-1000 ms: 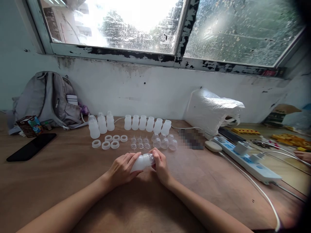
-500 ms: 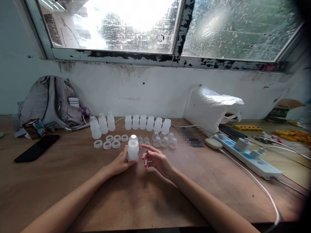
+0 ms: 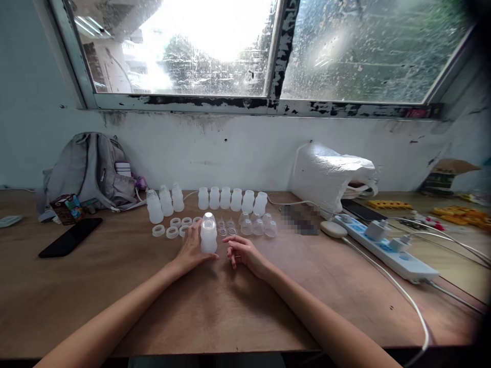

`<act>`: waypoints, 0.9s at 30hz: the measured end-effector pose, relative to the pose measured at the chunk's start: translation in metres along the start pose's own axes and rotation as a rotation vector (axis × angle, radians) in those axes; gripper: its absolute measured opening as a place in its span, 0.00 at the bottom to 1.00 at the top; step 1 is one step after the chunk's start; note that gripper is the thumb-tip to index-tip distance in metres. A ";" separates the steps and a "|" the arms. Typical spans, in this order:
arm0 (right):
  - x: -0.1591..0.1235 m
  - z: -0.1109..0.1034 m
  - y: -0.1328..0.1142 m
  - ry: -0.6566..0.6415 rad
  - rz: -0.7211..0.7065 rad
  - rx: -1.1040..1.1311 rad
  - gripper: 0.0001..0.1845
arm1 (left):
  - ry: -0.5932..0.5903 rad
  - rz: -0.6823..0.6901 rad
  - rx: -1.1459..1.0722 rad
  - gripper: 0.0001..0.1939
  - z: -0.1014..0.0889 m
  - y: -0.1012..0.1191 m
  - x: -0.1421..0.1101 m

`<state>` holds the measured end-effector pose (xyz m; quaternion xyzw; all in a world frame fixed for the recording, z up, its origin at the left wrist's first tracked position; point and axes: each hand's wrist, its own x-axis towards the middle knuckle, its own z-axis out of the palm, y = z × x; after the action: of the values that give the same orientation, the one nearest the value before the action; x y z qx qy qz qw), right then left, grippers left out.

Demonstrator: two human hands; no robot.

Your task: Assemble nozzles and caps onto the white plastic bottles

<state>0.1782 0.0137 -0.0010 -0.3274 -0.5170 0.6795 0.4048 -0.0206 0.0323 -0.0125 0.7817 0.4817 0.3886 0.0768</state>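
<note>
My left hand point(image 3: 191, 250) grips a small translucent white bottle point(image 3: 208, 235) with a clear cap, held upright on the wooden table point(image 3: 115, 286). My right hand point(image 3: 242, 252) rests just right of the bottle, fingers loosely curled and apart, holding nothing. Behind them lie several white rings point(image 3: 171, 229), several clear caps point(image 3: 256, 226), a row of uncapped white bottles point(image 3: 231, 199) and three capped bottles point(image 3: 165, 202).
A grey backpack point(image 3: 87, 171), a small carton point(image 3: 65, 208) and a black phone point(image 3: 70, 237) are at the left. A white plastic bag point(image 3: 329, 176), a white mouse point(image 3: 333, 229) and a power strip point(image 3: 387, 249) with cables lie at the right, below the window.
The bottle went from lying sideways between both hands to standing upright in my left hand. My right hand let go and now rests beside it. The view tilted up slightly.
</note>
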 end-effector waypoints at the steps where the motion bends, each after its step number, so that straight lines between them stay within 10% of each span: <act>1: -0.001 0.001 0.000 -0.015 0.009 -0.016 0.15 | 0.030 0.025 -0.018 0.47 -0.010 0.005 0.002; 11: -0.001 0.002 0.003 -0.071 0.030 -0.091 0.14 | -0.150 0.429 0.328 0.12 -0.086 0.036 0.071; 19: 0.003 0.000 0.006 -0.061 0.055 -0.149 0.15 | 0.034 0.269 0.527 0.12 -0.111 -0.001 0.157; 27: 0.004 0.005 0.002 -0.024 0.087 -0.217 0.18 | -0.071 0.061 0.719 0.11 -0.085 -0.044 0.194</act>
<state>0.1719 0.0146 -0.0023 -0.3833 -0.5776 0.6403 0.3310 -0.0635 0.1915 0.1272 0.7858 0.5611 0.1690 -0.1979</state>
